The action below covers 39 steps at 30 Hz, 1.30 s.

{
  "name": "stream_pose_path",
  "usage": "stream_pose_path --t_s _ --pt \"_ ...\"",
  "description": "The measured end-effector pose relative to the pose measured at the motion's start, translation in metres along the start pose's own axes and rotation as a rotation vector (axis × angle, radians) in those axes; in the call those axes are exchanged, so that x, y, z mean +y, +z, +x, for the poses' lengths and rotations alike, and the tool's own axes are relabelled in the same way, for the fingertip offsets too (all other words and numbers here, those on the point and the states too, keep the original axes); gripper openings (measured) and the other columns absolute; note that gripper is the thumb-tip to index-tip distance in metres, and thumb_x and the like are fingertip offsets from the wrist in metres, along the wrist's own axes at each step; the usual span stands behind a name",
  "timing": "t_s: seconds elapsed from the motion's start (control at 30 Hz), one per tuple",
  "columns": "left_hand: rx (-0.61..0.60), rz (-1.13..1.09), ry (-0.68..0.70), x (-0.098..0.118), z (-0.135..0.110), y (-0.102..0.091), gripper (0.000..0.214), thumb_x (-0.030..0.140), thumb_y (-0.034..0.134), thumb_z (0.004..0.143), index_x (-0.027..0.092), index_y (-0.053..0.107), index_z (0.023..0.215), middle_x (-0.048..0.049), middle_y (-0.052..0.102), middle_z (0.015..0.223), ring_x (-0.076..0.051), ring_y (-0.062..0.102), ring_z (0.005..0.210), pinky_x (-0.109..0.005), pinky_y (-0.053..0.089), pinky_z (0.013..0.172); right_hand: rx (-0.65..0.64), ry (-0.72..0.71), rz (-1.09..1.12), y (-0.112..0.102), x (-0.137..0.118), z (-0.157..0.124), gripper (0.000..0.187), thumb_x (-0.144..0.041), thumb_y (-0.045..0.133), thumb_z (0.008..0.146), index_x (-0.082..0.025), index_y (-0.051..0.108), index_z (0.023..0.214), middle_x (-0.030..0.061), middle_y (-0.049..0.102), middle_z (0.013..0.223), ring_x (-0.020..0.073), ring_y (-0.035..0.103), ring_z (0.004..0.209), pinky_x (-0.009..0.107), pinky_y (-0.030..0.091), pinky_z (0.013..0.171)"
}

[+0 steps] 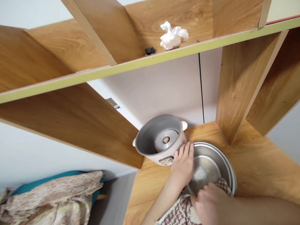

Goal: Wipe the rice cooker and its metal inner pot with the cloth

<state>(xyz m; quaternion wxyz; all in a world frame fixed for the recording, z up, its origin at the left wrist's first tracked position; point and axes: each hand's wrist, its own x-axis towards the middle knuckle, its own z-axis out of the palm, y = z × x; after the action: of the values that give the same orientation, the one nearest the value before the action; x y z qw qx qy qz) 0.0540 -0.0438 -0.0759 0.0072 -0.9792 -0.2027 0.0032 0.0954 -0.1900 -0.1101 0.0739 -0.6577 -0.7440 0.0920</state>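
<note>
A round metal pot [206, 165] with a stepped silver rim rests on the wooden desktop. My left hand [184, 164] is closed over its left rim, fingers pointing away from me. Inside the near part of the pot, my right hand [209, 200] is bunched around a brown-and-white patterned cloth [180, 212]. Some of the cloth shows beyond my right knuckles, and the rest hangs toward me over the desk edge. Just left of the pot stands a white rice cooker body [156, 157], lidless, its grey inside and round centre plate showing; my left fingertips are close to it.
Wooden uprights [248, 87] flank the desktop [262, 165]. A yellow-edged shelf [131, 64] crosses overhead, carrying crumpled white tissue [173, 36] and a small black object [150, 50]. At lower left, a patterned shawl [53, 200] drapes over a teal chair [49, 181].
</note>
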Motion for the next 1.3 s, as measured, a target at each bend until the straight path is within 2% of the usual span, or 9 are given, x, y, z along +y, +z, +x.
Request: stream_pose_path --t_s 0.23,0.37,0.53,0.7,0.8,0.87,0.97,1.03,1.3 --pt "0.001 0.007 0.001 -0.001 0.0 0.001 0.074 0.011 0.044 0.086 0.005 0.03 0.158 -0.0184 0.036 0.163 -0.035 0.035 0.144 -0.051 0.034 0.112 -0.059 0.04 -0.016 -0.003 -0.002 0.0 0.02 -0.036 0.066 0.085 -0.016 0.071 0.082 0.0122 0.068 0.061 0.027 0.062 0.053 0.036 0.039 0.053" --pt "-0.001 0.003 0.004 0.0 0.0 0.0 0.073 0.01 0.043 0.086 0.006 0.031 0.158 -0.0188 0.036 0.162 -0.034 0.035 0.144 -0.051 0.035 0.111 -0.078 0.062 -0.03 -0.009 -0.004 0.001 0.016 -0.031 0.064 0.086 -0.017 0.071 0.082 0.0121 0.068 0.062 0.0276 0.063 0.054 0.036 0.038 0.052" --pt "0.011 0.006 -0.001 0.0 0.0 -0.001 0.073 0.01 0.043 0.086 0.007 0.032 0.158 -0.0183 0.037 0.162 -0.034 0.036 0.144 -0.051 0.034 0.112 -0.086 -0.015 -0.01 -0.012 0.0 -0.001 0.03 -0.047 0.068 0.081 -0.017 0.071 0.082 0.0112 0.069 0.063 0.027 0.062 0.052 0.036 0.036 0.05" --pt "-0.011 0.008 -0.007 0.0 0.001 -0.001 0.074 0.01 0.042 0.086 0.005 0.03 0.159 -0.0177 0.035 0.163 -0.034 0.035 0.144 -0.05 0.033 0.113 -0.076 0.004 -0.065 -0.007 -0.001 -0.001 0.02 -0.036 0.062 0.087 -0.019 0.07 0.081 0.0101 0.069 0.061 0.0256 0.06 0.05 0.037 0.034 0.047" --pt "-0.013 0.007 -0.01 0.001 0.001 -0.001 0.073 0.011 0.041 0.087 0.006 0.029 0.159 -0.0169 0.035 0.164 -0.035 0.035 0.144 -0.05 0.032 0.113 -0.052 0.014 -0.062 -0.005 -0.002 -0.001 0.022 -0.04 0.065 0.086 -0.018 0.07 0.08 0.0101 0.068 0.06 0.0244 0.06 0.05 0.035 0.033 0.047" --pt "-0.011 0.005 -0.008 0.001 0.0 -0.001 0.073 0.011 0.042 0.087 0.006 0.03 0.159 -0.0174 0.036 0.163 -0.035 0.035 0.144 -0.051 0.033 0.112 -0.021 0.01 -0.059 -0.004 -0.001 0.0 0.033 -0.049 0.067 0.084 -0.017 0.069 0.079 0.0104 0.067 0.059 0.0242 0.06 0.05 0.034 0.035 0.049" --pt "0.001 0.0 0.003 0.0 0.0 0.0 0.074 0.011 0.043 0.086 0.005 0.03 0.158 -0.0185 0.036 0.163 -0.035 0.035 0.144 -0.051 0.035 0.111 -0.053 0.001 -0.035 -0.004 0.001 -0.001 0.056 -0.071 0.068 0.077 -0.015 0.07 0.08 0.0109 0.066 0.059 0.0245 0.059 0.05 0.035 0.037 0.05" --pt "0.008 0.002 0.003 0.0 0.0 0.0 0.075 0.011 0.044 0.085 0.005 0.03 0.158 -0.0185 0.036 0.162 -0.035 0.035 0.144 -0.052 0.035 0.111 -0.074 -0.01 -0.025 -0.003 0.001 -0.001 0.062 -0.077 0.065 0.075 -0.015 0.07 0.082 0.0106 0.067 0.06 0.0246 0.059 0.05 0.036 0.037 0.05" --pt "0.012 -0.007 0.003 0.0 0.0 0.0 0.076 0.011 0.045 0.084 0.006 0.031 0.158 -0.0178 0.036 0.163 -0.034 0.035 0.143 -0.052 0.035 0.112 -0.111 0.044 -0.018 -0.009 -0.002 0.0 0.052 -0.069 0.059 0.083 -0.018 0.071 0.084 0.0114 0.069 0.064 0.0278 0.063 0.055 0.038 0.039 0.051"
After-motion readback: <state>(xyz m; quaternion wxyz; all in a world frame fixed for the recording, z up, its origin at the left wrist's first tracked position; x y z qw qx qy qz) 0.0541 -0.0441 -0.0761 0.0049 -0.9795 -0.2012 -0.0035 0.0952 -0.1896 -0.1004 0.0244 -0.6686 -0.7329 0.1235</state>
